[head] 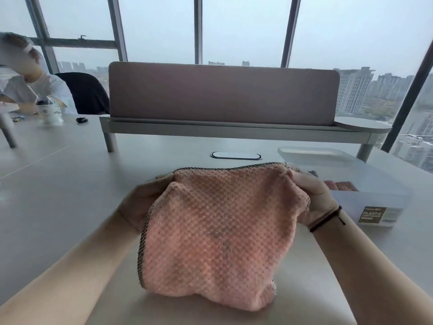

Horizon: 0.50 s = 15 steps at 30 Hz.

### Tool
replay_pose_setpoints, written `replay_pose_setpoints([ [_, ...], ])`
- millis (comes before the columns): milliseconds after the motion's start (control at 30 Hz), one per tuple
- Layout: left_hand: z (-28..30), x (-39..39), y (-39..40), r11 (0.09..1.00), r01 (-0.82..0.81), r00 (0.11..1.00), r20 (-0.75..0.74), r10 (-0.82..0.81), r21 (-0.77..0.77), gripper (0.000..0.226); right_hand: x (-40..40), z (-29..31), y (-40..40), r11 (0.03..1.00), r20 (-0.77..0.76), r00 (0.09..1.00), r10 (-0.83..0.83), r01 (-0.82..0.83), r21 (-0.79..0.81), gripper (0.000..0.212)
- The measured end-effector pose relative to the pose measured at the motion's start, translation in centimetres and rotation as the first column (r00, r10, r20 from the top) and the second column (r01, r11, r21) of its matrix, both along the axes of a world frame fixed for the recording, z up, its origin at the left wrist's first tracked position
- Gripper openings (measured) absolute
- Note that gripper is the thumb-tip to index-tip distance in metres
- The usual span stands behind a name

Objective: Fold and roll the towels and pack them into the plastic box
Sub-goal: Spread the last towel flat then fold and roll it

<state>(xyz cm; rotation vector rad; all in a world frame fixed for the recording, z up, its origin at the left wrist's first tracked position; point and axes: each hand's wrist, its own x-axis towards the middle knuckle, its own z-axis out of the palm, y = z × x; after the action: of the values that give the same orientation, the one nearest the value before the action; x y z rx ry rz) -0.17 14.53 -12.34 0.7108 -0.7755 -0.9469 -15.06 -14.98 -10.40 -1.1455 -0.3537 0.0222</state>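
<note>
A pink waffle-textured towel with a dark stitched edge hangs in front of me above the table. My left hand grips its upper left corner and my right hand grips its upper right corner; the right wrist wears a dark band. The towel's lower edge droops towards the near side of the table. To the right stands the clear plastic box, open, with rolled darker pink towels inside. Its clear lid lies just behind it.
A grey desk divider on a raised shelf crosses the back of the table. An oval cable port sits behind the towel. At far left another person sits beside a black chair, with a jar and a small dark object.
</note>
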Motion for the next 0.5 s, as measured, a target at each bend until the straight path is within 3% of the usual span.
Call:
replay_pose_setpoints([
  [100,-0.7,0.3,-1.0,0.925,-0.306,0.95,0.135,0.281,0.225,0.025,0.4,0.3,1.1,0.983,-0.139,0.974,-0.182,0.183,0.001,0.026],
  [167,-1.5,0.7,-1.9,0.793,-0.501,0.857,0.326,0.399,0.346,0.012,0.9,-0.6,1.6,0.947,-0.314,0.898,-0.309,0.32,-0.016,0.019],
  [200,-2.0,0.9,-2.3,0.707,-0.612,0.77,0.471,0.431,0.354,0.013,1.4,-1.4,1.7,0.907,-0.364,0.834,-0.414,0.412,-0.088,0.018],
  [233,-2.4,1.3,-2.5,0.619,-0.714,0.659,0.611,0.438,0.327,0.014,2.1,-2.4,1.5,0.823,-0.344,0.748,-0.568,0.517,-0.235,0.017],
  [300,-3.0,2.0,-2.4,0.482,-0.849,0.444,0.79,0.423,0.219,0.006,3.0,-4.0,1.2,0.501,-0.079,0.567,-0.82,0.644,-0.578,0.013],
  [367,-3.3,2.4,-2.1,0.386,-0.912,0.3,0.863,0.406,0.136,0.007,3.6,-4.8,0.7,0.232,0.191,0.523,-0.83,0.636,-0.736,0.017],
  [433,-3.4,2.7,-1.9,0.314,-0.943,0.246,0.873,0.42,0.114,0.009,3.9,-5.1,0.4,0.134,0.281,0.525,-0.803,0.62,-0.774,0.018],
  [500,-3.5,3.1,-1.6,0.266,-0.958,0.219,0.877,0.427,0.11,0.012,4.1,-5.5,0.1,0.141,0.273,0.509,-0.816,0.634,-0.76,0.015],
])
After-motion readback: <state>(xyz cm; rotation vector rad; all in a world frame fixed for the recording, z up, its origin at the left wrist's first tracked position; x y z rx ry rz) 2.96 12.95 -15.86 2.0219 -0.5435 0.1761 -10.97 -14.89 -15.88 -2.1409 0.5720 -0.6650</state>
